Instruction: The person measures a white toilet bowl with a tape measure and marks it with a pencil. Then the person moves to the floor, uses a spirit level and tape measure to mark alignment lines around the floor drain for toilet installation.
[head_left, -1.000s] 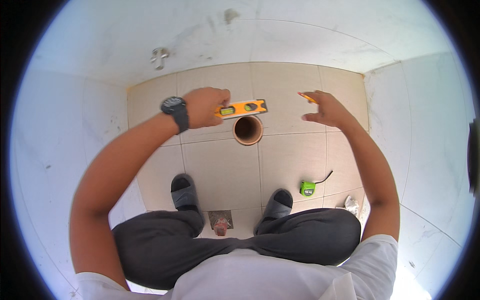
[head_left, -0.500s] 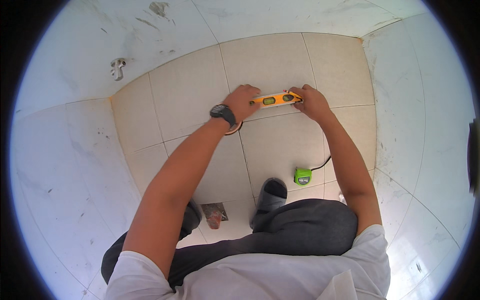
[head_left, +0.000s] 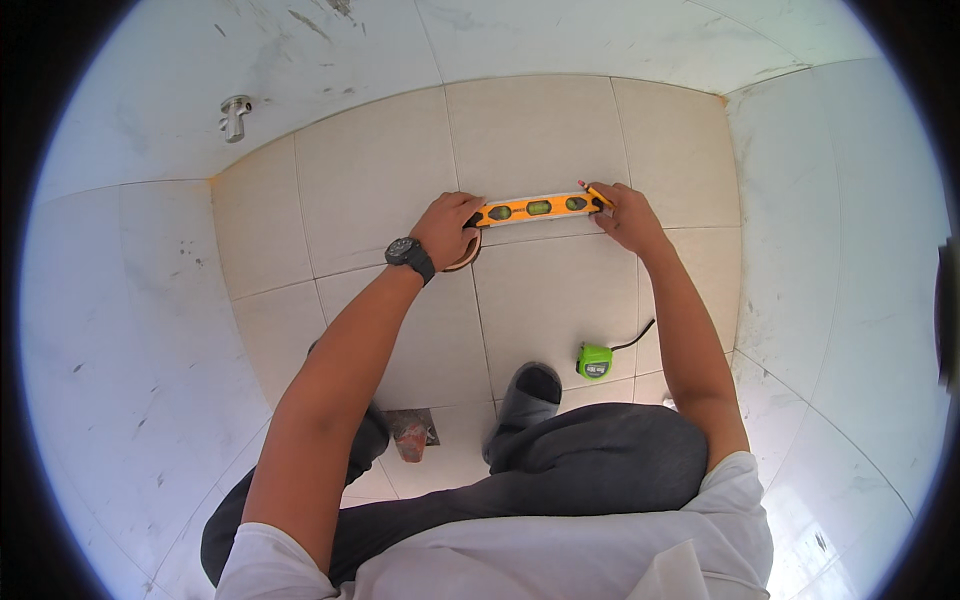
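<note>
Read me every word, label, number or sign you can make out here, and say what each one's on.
Nothing legible enough to quote:
Yellow spirit level: tiny dark print beside a vial, too small to read.
Green tape measure: label, too small to read reliably.
Black wristwatch: dial markings, too small to read.

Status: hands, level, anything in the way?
Left hand on left end of level. Right hand at right end, holding pencil. Left hand partly hides pipe.
</note>
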